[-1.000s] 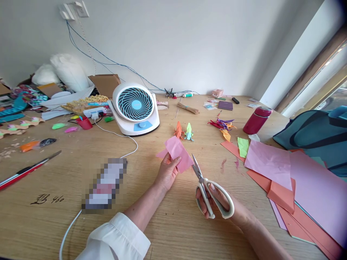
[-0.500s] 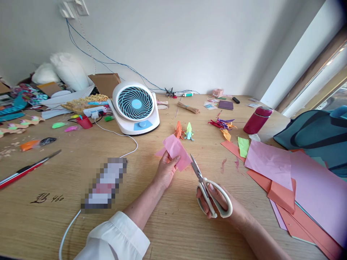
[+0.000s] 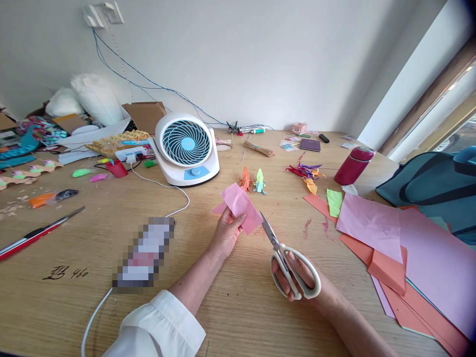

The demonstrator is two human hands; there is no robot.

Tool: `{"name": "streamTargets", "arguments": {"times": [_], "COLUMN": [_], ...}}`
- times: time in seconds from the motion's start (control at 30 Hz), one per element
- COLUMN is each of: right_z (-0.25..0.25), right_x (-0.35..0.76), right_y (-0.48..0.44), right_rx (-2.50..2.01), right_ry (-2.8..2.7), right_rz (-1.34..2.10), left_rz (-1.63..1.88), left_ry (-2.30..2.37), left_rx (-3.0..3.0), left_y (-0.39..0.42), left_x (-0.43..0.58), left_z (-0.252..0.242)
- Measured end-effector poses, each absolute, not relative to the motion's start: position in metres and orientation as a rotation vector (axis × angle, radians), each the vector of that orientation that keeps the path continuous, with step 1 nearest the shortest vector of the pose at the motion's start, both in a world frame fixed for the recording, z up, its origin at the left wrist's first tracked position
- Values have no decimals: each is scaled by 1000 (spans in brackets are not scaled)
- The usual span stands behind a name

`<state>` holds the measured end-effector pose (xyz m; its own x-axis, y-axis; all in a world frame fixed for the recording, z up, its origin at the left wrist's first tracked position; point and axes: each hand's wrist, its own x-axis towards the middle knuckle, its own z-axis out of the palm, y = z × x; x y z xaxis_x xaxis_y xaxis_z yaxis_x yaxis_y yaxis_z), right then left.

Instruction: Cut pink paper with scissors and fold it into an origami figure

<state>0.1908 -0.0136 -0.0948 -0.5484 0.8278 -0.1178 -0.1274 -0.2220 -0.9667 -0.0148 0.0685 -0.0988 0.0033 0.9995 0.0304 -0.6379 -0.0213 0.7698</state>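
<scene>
My left hand [image 3: 227, 232] pinches a folded piece of pink paper [image 3: 241, 206] above the middle of the table, thumb on top and fingers behind. My right hand [image 3: 297, 275] holds a pair of scissors [image 3: 274, 239] with cream handles, its fingers through the loops. The blades look nearly closed, and their tips are right beside the paper's right corner; whether they touch it I cannot tell. Just beyond the paper stand an orange folded paper figure [image 3: 245, 179] and a light green folded paper figure [image 3: 259, 181].
A white fan [image 3: 186, 148] stands behind to the left, a phone [image 3: 145, 253] on a cable in front of it. Coloured paper sheets [image 3: 372, 223], a magenta bottle [image 3: 354, 166] and a teal bag [image 3: 427, 183] are at right. A red-handled knife [image 3: 40, 233] lies at left.
Almost nothing differs. The view has shifted very slightly, and both hands keep their hold on the paper and the scissors.
</scene>
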Motion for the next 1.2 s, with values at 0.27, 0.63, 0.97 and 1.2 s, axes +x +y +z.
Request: {"name": "streamTargets", "arguments": {"times": [0.27,0.63,0.97,1.2], "right_z": [-97,-100,-93,-96], "right_x": [189,189,184,186], "right_y": [-15,-16,-18,-17], "right_rx": [-859,-867,-853,-901], "right_ry": [-1360,-1339,-1347,-1349], "right_rz": [1823,1820,1807,1819], "left_rz": [1456,1504,1520,1524], "left_ry": [622,598,606,596], "left_rx": [694,715,737,757], "left_y": [70,72,71,72], "left_x": [-17,-16,-17,-17], "left_z": [-100,-100,-101,-101]}}
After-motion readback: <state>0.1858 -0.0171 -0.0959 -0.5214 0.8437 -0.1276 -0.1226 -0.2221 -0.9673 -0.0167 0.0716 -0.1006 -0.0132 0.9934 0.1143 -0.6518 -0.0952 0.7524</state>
